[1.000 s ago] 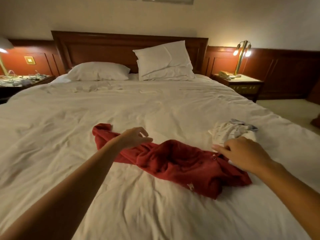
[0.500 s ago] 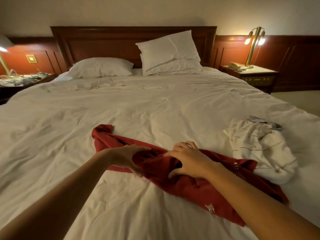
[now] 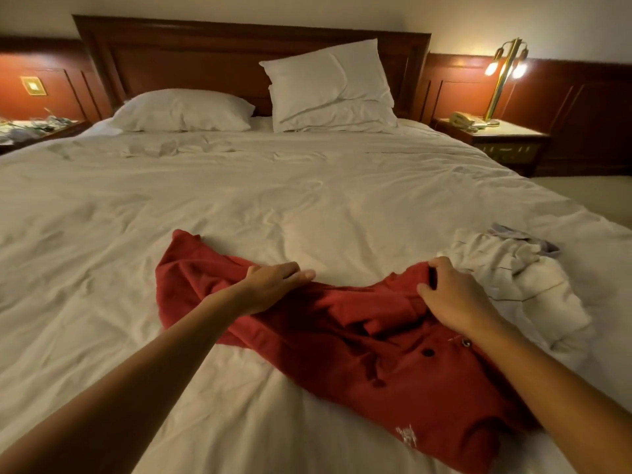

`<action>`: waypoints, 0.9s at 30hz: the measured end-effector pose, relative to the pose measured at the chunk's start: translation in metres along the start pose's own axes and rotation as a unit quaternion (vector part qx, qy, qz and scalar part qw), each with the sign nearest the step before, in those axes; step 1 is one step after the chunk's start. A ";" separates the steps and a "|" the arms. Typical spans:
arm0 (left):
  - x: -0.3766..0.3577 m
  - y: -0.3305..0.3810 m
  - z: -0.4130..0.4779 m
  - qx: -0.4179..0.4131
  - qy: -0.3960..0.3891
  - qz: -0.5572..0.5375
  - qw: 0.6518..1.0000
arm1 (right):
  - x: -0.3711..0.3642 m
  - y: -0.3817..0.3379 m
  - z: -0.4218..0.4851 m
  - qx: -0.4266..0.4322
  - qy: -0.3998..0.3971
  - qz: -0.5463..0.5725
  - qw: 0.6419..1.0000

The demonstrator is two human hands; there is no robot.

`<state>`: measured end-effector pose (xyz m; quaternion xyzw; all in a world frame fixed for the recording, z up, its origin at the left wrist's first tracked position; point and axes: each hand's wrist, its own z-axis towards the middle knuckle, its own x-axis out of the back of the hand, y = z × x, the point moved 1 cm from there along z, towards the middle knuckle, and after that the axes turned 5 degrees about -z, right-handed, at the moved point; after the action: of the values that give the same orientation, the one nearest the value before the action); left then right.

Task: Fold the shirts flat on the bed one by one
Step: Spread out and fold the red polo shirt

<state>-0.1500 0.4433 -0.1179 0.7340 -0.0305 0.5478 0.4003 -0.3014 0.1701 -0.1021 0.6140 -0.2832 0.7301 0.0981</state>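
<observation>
A crumpled red polo shirt (image 3: pixel 359 343) lies across the near part of the white bed (image 3: pixel 273 200), buttons and a small white logo showing. My left hand (image 3: pixel 273 283) rests on its upper left part, fingers stretched forward over the cloth. My right hand (image 3: pixel 451 295) grips a raised bunch of the red fabric at the shirt's upper right, thumb and fingers pinched on it. A second, cream shirt with thin stripes (image 3: pixel 519 285) sits bunched up just right of my right hand.
Two white pillows (image 3: pixel 328 87) lean at the wooden headboard (image 3: pixel 205 46). A bedside table with a lit brass lamp (image 3: pixel 506 73) and a phone stands at the right, a cluttered one (image 3: pixel 34 126) at the left. A greyish cloth (image 3: pixel 533 239) lies behind the cream shirt.
Both hands have moved apart along the red shirt, the right one from its middle to its right end, where it now pinches the fabric. The shirt is spread wider.
</observation>
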 end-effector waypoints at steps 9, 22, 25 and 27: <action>0.056 0.049 -0.038 -0.128 0.079 -0.106 0.983 | 0.003 -0.093 -0.010 0.257 -0.187 0.161 0.935; 0.227 0.066 -0.146 -0.180 0.220 -0.003 0.959 | 0.230 -0.153 -0.050 0.381 -0.074 0.046 0.921; 0.240 0.069 -0.179 -0.188 0.214 -0.071 0.956 | 0.259 -0.152 -0.077 0.371 -0.092 0.059 0.922; 0.258 0.089 -0.199 -0.214 0.244 -0.090 0.942 | 0.276 -0.160 -0.093 0.365 -0.109 0.061 0.923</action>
<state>-0.2460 0.6082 0.1612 0.4748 0.0176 0.6520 0.5909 -0.3640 0.2944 0.1999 0.6643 -0.0425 0.7164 -0.2089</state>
